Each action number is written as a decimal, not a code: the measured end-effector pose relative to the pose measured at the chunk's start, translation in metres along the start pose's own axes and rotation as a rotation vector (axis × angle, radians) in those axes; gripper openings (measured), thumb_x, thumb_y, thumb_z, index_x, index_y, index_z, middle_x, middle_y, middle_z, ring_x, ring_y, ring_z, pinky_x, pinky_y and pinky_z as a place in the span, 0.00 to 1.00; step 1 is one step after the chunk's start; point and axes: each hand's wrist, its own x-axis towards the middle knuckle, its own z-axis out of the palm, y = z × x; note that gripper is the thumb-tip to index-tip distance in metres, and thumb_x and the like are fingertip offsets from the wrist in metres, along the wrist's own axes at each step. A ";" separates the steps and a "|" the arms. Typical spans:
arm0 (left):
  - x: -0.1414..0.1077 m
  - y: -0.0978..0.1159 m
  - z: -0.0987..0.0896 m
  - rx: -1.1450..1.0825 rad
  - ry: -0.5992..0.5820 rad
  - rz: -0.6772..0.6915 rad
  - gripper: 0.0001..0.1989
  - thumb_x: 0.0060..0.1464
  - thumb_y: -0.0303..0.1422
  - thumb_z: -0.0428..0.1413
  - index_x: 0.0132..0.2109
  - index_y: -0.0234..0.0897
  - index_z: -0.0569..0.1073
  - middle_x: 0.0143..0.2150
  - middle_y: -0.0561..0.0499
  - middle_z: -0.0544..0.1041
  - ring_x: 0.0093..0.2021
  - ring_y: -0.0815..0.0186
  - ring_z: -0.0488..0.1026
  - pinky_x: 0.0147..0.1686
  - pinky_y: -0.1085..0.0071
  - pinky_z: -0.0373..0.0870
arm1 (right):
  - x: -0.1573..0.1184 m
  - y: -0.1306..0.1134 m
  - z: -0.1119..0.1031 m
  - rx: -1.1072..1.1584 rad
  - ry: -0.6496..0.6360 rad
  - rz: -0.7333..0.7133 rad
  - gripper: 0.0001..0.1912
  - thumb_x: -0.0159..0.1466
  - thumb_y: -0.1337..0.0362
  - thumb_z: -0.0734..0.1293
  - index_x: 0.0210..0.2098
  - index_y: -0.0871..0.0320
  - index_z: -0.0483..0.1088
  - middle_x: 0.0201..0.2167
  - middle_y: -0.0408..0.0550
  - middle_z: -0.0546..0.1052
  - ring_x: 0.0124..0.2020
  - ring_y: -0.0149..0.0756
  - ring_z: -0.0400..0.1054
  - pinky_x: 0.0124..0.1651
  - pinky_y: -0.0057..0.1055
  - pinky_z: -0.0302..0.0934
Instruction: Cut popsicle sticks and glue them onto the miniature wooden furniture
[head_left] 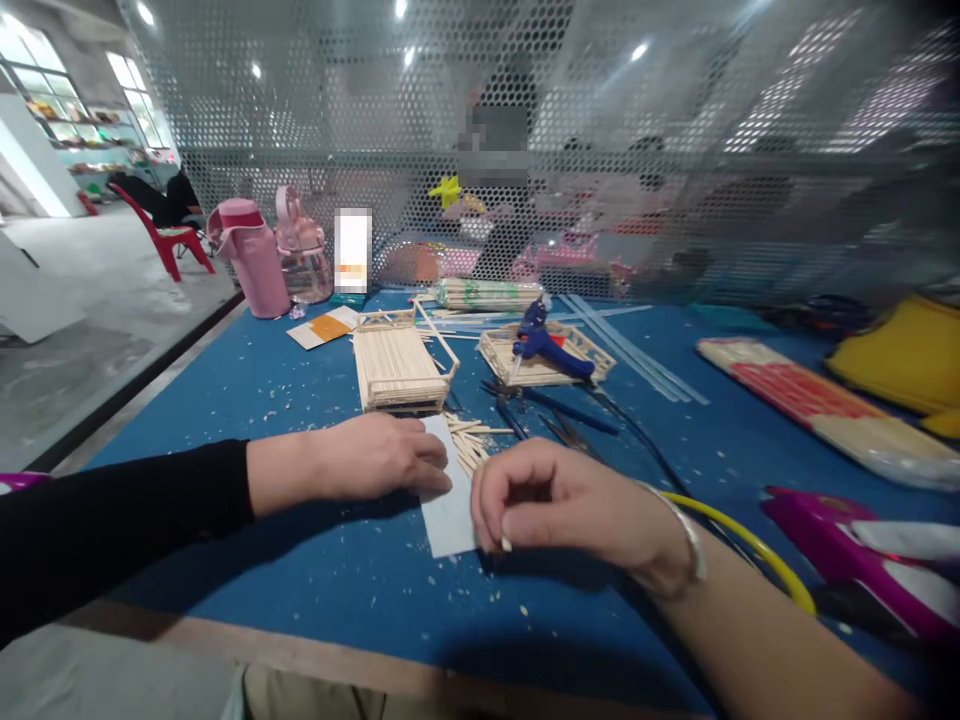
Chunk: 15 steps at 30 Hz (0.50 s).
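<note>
Right hand [577,512] pinches sliver [507,545] | left hand [375,456] on paper [447,528], grip unclear | room before table edge [210,637]

At eight o'clock of the view, the left arm [285,470] is covered by a plain black sleeve [135,525], which looks closely fitted and is finished by a straight cuff before the left hand [382,455]. At four o'clock, a thin, rounded, silver-coloured bangle [697,550] is worn around the wrist of the right hand [555,500], and the forearm behind it is left bare. At seven o'clock, beige trousers [307,695] are partly seen, by which a darker vertical fold or seam is shown.
</note>
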 end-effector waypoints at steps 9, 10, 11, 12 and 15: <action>0.009 0.003 -0.006 -0.091 -0.078 0.098 0.09 0.60 0.32 0.52 0.46 0.37 0.73 0.49 0.47 0.76 0.40 0.65 0.72 0.39 0.70 0.68 | -0.007 -0.005 -0.025 -0.073 0.105 0.068 0.17 0.54 0.53 0.71 0.26 0.62 0.69 0.21 0.41 0.71 0.22 0.24 0.63 0.25 0.23 0.56; 0.010 0.002 -0.006 -0.144 -0.078 0.078 0.11 0.58 0.33 0.55 0.48 0.37 0.72 0.49 0.47 0.76 0.42 0.65 0.72 0.41 0.71 0.68 | -0.007 -0.005 -0.025 -0.067 0.132 0.044 0.17 0.53 0.52 0.71 0.26 0.62 0.69 0.21 0.41 0.72 0.22 0.24 0.63 0.25 0.23 0.57; 0.011 0.003 -0.007 -0.183 -0.080 0.053 0.13 0.56 0.34 0.57 0.49 0.36 0.71 0.49 0.47 0.76 0.44 0.64 0.72 0.42 0.71 0.69 | -0.007 -0.005 -0.026 -0.064 0.154 0.023 0.18 0.53 0.52 0.72 0.26 0.61 0.69 0.21 0.41 0.72 0.22 0.24 0.63 0.25 0.24 0.57; 0.011 0.003 -0.007 -0.194 -0.084 0.027 0.14 0.55 0.33 0.58 0.49 0.36 0.71 0.49 0.46 0.76 0.46 0.64 0.72 0.42 0.71 0.69 | -0.006 -0.005 -0.026 -0.064 0.173 0.006 0.18 0.53 0.52 0.71 0.26 0.61 0.69 0.21 0.41 0.72 0.22 0.24 0.62 0.26 0.24 0.57; 0.015 0.006 -0.006 -0.095 -0.099 -0.021 0.07 0.57 0.32 0.55 0.42 0.35 0.74 0.46 0.45 0.77 0.43 0.63 0.74 0.40 0.71 0.70 | -0.004 -0.003 -0.027 -0.083 0.211 -0.037 0.18 0.54 0.51 0.71 0.26 0.61 0.68 0.21 0.40 0.71 0.21 0.23 0.61 0.25 0.24 0.56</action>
